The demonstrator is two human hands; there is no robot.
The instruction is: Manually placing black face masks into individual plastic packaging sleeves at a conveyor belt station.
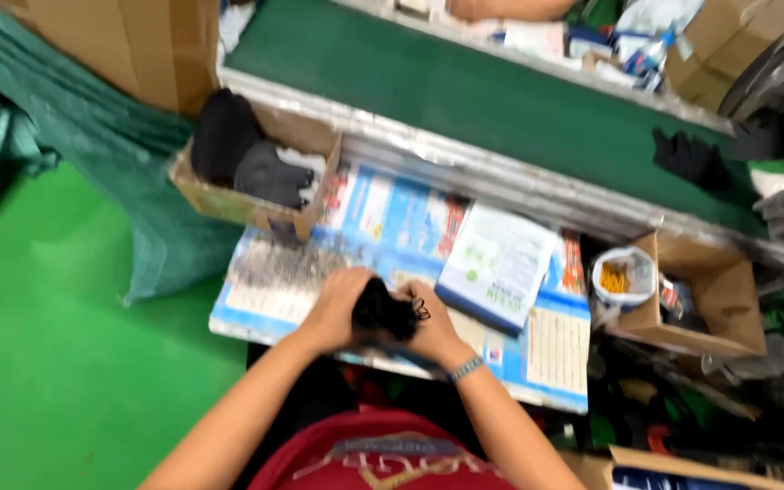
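Observation:
My left hand (336, 307) and my right hand (433, 324) meet over the near edge of a blue printed work board (392, 218). Between them they grip a small black fabric piece (381, 313), bunched up, with a thin black loop sticking out toward the right hand. A bracelet sits on my right wrist. The image is blurred, so I cannot tell the exact kind of fabric item.
An open cardboard box (229, 201) with several dark fabric pieces stands at the board's left. A white-green packet (497, 263) lies on the board. A cup of yellow bits (621, 278) sits in a cardboard box at right. A green conveyor belt (465, 91) runs beyond. Green floor lies left.

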